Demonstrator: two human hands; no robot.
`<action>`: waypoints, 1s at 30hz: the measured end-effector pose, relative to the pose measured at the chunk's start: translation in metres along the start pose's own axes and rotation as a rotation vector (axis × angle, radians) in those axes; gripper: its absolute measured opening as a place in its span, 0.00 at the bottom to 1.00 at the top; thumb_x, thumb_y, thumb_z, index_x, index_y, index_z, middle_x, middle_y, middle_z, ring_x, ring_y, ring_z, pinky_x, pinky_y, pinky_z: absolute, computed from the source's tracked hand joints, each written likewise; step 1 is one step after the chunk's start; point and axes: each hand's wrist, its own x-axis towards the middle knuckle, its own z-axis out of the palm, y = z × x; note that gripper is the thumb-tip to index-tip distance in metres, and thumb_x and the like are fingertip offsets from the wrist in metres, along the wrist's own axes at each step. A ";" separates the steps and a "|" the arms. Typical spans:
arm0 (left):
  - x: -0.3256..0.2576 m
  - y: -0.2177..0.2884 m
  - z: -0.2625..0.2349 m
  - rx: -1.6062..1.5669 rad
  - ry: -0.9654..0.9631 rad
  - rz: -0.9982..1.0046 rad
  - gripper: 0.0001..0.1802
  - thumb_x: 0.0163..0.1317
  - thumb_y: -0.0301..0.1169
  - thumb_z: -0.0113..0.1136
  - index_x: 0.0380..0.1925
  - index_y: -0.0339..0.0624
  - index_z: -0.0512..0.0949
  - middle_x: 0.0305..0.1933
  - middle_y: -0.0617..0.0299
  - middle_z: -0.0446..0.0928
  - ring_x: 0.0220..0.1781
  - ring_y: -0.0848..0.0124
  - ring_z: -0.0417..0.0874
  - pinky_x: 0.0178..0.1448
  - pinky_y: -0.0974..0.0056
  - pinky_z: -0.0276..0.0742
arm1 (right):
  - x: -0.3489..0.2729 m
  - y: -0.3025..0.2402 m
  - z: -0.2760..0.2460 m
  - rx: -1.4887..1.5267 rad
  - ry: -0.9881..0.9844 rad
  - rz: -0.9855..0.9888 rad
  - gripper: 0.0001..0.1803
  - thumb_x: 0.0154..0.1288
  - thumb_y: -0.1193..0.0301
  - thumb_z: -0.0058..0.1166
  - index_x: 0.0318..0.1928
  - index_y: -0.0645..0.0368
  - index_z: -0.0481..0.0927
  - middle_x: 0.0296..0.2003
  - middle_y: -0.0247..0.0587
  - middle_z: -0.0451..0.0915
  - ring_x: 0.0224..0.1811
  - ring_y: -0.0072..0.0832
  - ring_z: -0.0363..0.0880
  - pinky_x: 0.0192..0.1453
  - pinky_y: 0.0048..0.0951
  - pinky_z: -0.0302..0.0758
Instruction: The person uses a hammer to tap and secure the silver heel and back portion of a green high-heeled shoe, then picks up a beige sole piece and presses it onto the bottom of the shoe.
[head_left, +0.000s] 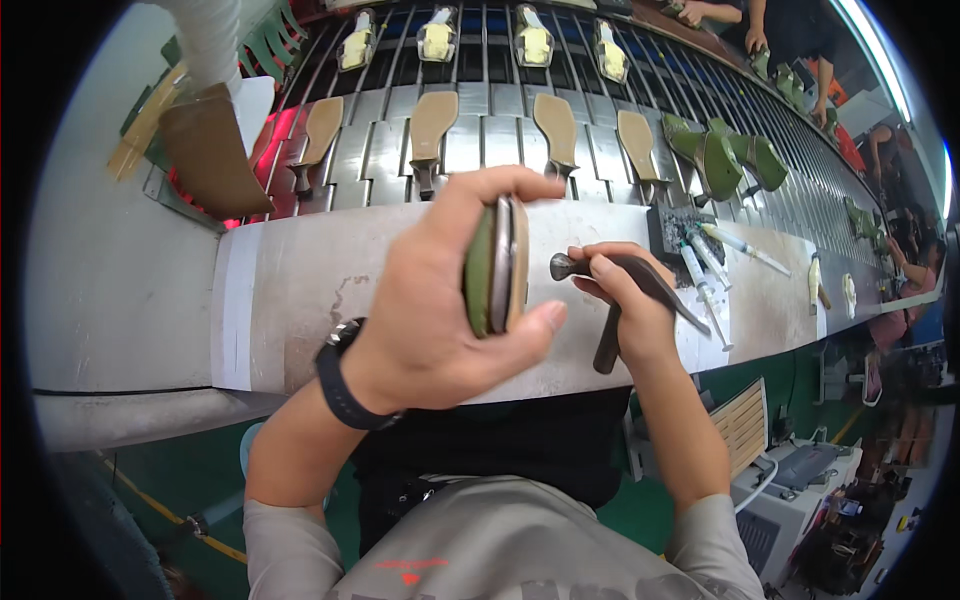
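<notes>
Gripping a green-and-tan shoe (pixel 481 275) edge-on at centre in the curled fingers of the left hand (pixel 425 290). Pinching a dark hammer (pixel 652 280) by its head at three o'clock in the right hand (pixel 640 305). Best to brace the shoe, keeping the left thumb clear.

Readable text: none.
Front of the grey short-sleeved cloth shirt (pixel 505 525): thin red lettering (pixel 425 564) and a small red emblem (pixel 410 578), too small to read.
Shirt's lowest visible part: large dark-grey print (pixel 592 591), cut off, illegible.
</notes>
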 end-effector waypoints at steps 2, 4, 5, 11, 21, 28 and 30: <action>-0.007 0.009 0.003 0.004 0.005 -0.055 0.39 0.56 0.24 0.73 0.69 0.36 0.68 0.66 0.50 0.80 0.71 0.64 0.79 0.72 0.59 0.74 | -0.025 -0.042 0.014 -0.245 -0.075 -0.348 0.15 0.73 0.74 0.61 0.56 0.69 0.85 0.53 0.52 0.90 0.57 0.33 0.88 0.65 0.32 0.81; -0.005 0.003 0.010 0.002 0.046 0.005 0.40 0.56 0.24 0.74 0.69 0.36 0.68 0.66 0.51 0.80 0.68 0.64 0.81 0.70 0.59 0.75 | -0.054 -0.075 0.020 -0.211 -0.121 -0.630 0.21 0.73 0.69 0.62 0.62 0.67 0.79 0.60 0.63 0.85 0.64 0.46 0.86 0.72 0.43 0.79; -0.002 0.001 0.014 0.003 0.080 0.060 0.40 0.56 0.24 0.74 0.69 0.37 0.68 0.65 0.53 0.81 0.66 0.65 0.82 0.69 0.59 0.76 | -0.064 -0.081 0.021 -0.105 -0.168 -0.739 0.24 0.73 0.67 0.65 0.62 0.68 0.78 0.61 0.67 0.84 0.66 0.50 0.85 0.75 0.48 0.77; -0.010 0.006 0.027 0.076 0.144 0.024 0.42 0.52 0.25 0.78 0.68 0.39 0.70 0.62 0.52 0.82 0.60 0.60 0.86 0.63 0.59 0.80 | -0.059 -0.115 0.031 -0.334 -0.505 -0.692 0.20 0.64 0.76 0.72 0.55 0.69 0.84 0.54 0.67 0.87 0.60 0.57 0.89 0.65 0.50 0.86; -0.034 0.006 0.034 0.083 0.168 0.239 0.39 0.49 0.17 0.67 0.66 0.35 0.70 0.59 0.43 0.81 0.60 0.45 0.86 0.63 0.49 0.81 | -0.052 -0.158 0.047 -0.362 -0.412 -0.323 0.27 0.61 0.59 0.78 0.45 0.71 0.83 0.46 0.67 0.89 0.52 0.51 0.92 0.63 0.49 0.87; -0.121 -0.027 0.063 0.329 0.416 0.357 0.44 0.63 0.41 0.77 0.73 0.35 0.65 0.71 0.41 0.77 0.67 0.46 0.83 0.73 0.37 0.73 | -0.086 -0.080 0.048 -0.182 -0.694 -0.326 0.17 0.68 0.76 0.69 0.55 0.70 0.84 0.53 0.60 0.90 0.55 0.43 0.92 0.62 0.39 0.87; -0.140 -0.038 0.068 0.491 0.438 0.188 0.51 0.65 0.50 0.77 0.77 0.38 0.59 0.79 0.38 0.68 0.76 0.43 0.77 0.81 0.31 0.64 | -0.114 -0.044 0.048 -0.015 -0.377 -0.037 0.16 0.71 0.79 0.64 0.57 0.72 0.83 0.56 0.60 0.89 0.58 0.42 0.91 0.67 0.41 0.84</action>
